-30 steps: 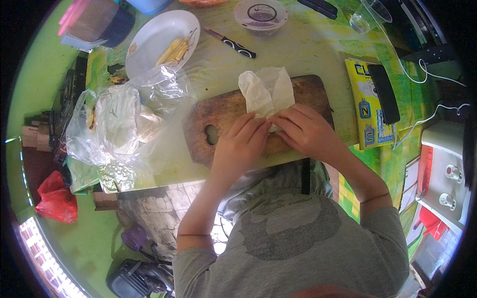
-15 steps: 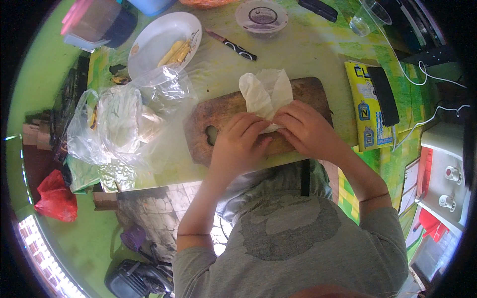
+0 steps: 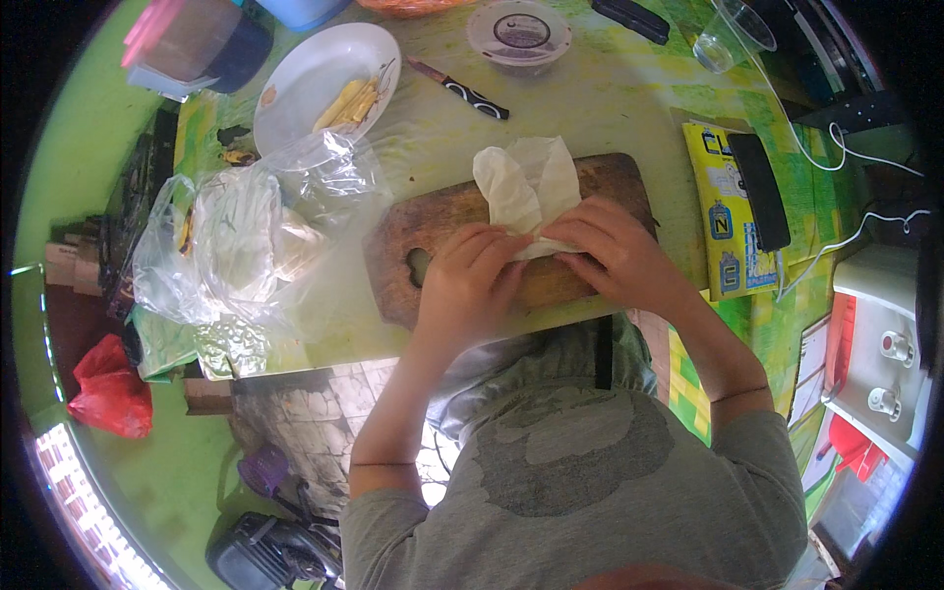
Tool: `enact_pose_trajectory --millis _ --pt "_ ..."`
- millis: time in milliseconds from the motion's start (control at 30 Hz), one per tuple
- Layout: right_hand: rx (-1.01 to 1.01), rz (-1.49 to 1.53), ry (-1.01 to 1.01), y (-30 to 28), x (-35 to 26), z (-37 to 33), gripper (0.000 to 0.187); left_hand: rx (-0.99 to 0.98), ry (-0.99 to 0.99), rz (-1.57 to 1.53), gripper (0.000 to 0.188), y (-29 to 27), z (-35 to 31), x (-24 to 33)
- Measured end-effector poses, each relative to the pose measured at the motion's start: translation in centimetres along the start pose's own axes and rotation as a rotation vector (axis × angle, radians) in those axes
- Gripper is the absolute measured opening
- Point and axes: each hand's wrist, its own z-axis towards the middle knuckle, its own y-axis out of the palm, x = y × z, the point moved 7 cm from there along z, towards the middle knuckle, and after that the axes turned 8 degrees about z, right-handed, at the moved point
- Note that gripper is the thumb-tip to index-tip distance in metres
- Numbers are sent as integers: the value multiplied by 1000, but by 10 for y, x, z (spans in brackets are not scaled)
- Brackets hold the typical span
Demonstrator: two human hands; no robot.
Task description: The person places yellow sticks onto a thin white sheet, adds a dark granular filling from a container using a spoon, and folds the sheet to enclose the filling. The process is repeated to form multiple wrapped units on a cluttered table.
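A thin, pale spring roll wrapper (image 3: 529,185) lies on the wooden cutting board (image 3: 393,280), its far part standing up in two loose flaps. My left hand (image 3: 470,273) is closed on its near left side, fingertips pinching the folded edge. On the near right side, my right hand (image 3: 612,252) grips the same fold with bent fingers. Whatever is inside the fold is hidden by the fingers. Behind the board to the left, a white plate (image 3: 285,84) carries yellow sliced strips (image 3: 349,103). A knife (image 3: 460,88) with a patterned handle rests beside the plate.
A clear plastic bag (image 3: 231,241) with pale contents sits left of the board. A round lidded tub (image 3: 518,34) stands at the back, a clear cup (image 3: 730,39) at the far right. A black phone-like object (image 3: 759,192) and white cable (image 3: 836,246) lie right.
My fingers have shifted slightly along the wrapper's near fold, the right hand's curling further over it. The wrapper's far flaps and the board have stayed in place.
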Motion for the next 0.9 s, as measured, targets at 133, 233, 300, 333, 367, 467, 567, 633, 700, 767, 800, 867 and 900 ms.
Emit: enact_pose_trajectory --millis 133,233,300,333,367,467,567,633,700,767,800,867,900 --pt "26 36 1 -2 2 0 31 -2 -71 -76 32 -2 1 -3" --pt "51 104 67 -5 5 3 31 8 -136 -120 33 -4 2 -6" --pt "80 130 93 -7 7 5 31 20 -155 -143 33 -4 3 -7" --pt "98 134 87 -8 7 6 31 28 -160 -152 33 -5 4 -6" --pt "116 139 82 -9 7 7 31 36 -165 -161 32 -5 5 -6" --pt "122 197 164 -7 12 6 30 26 -202 -167 33 -4 6 -8" --pt "154 240 181 -9 12 7 28 53 -195 -133 33 -2 7 -10" --pt "196 260 213 -11 12 8 27 52 -224 -144 34 -2 8 -10" --pt "233 240 210 -13 13 8 26 60 -246 -147 34 -1 9 -10" --pt "263 187 177 -12 14 6 25 70 -266 -144 35 -1 7 -10" --pt "244 212 231 -11 15 5 25 91 -259 -123 35 -2 6 -9" --pt "206 258 328 -10 16 6 25 142 -241 -78 35 -5 8 -8" --pt "232 219 298 -10 15 7 25 154 -264 -64 34 -6 8 -8"
